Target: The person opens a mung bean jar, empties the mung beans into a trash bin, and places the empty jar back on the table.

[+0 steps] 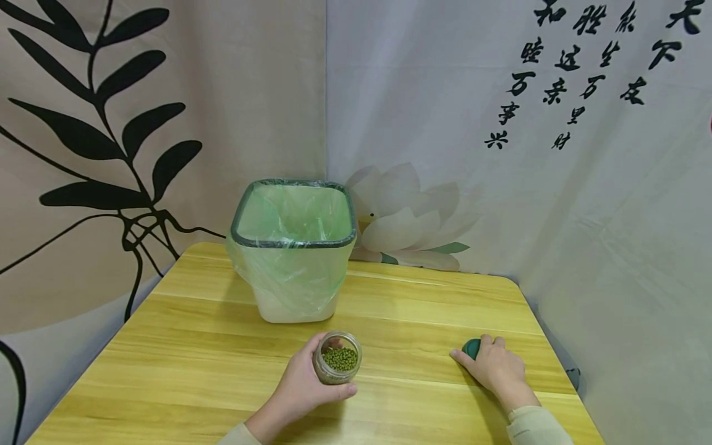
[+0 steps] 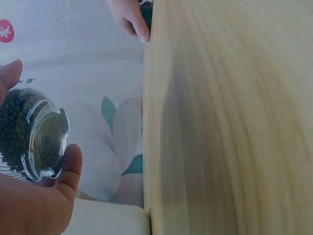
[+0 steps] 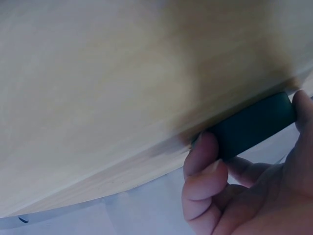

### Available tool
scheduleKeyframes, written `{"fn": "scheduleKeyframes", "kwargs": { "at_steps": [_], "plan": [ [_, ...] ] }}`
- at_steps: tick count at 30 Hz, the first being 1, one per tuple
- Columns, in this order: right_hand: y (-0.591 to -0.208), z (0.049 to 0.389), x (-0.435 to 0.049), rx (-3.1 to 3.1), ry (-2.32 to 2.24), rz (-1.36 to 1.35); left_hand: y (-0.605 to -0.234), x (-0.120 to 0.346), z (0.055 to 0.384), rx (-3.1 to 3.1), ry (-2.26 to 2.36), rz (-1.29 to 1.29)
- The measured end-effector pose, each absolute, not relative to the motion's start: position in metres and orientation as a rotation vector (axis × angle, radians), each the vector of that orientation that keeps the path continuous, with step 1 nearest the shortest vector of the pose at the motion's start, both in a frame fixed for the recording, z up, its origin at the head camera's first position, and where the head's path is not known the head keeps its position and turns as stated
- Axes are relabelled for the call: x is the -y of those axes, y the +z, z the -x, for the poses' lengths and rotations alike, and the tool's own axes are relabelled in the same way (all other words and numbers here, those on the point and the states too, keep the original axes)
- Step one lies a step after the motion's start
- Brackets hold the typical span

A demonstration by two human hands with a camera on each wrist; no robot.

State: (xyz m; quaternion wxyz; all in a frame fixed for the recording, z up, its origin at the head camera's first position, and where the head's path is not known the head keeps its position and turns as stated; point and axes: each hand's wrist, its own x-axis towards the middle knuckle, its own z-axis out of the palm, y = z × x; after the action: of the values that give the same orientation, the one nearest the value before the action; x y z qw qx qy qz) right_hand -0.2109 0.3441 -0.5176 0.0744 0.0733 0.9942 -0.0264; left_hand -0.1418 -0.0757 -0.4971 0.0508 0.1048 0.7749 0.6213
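Note:
My left hand (image 1: 305, 386) grips an open glass jar (image 1: 337, 358) partly filled with small green beans (image 1: 340, 358), thumb on the near side and fingers round the far side. In the left wrist view the jar's clear base (image 2: 50, 139) shows, with the beans (image 2: 13, 122) behind the glass, and the jar is held off the table. Over on the right, my right hand (image 1: 497, 366) pinches a dark green round lid (image 1: 471, 348) by its edge. The right wrist view shows the lid (image 3: 254, 125) between thumb and fingers, at or just above the tabletop.
A pale green bin (image 1: 295, 284) with a clear plastic liner and dark rim stands at the back left, behind the jar. The wooden table (image 1: 411, 327) has its far edge against a printed cloth backdrop (image 1: 423, 123); its right edge runs beyond my right hand.

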Motion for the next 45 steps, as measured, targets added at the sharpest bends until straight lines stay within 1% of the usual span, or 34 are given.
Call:
{"fn": "scheduleKeyframes", "kwargs": {
  "at_steps": [45],
  "plan": [
    [-0.5097,0.2100,-0.3446,-2.941,-0.100,-0.278,-0.4990,0.0770,0.1420,-2.361,1.904,-0.312]
  ]
}}
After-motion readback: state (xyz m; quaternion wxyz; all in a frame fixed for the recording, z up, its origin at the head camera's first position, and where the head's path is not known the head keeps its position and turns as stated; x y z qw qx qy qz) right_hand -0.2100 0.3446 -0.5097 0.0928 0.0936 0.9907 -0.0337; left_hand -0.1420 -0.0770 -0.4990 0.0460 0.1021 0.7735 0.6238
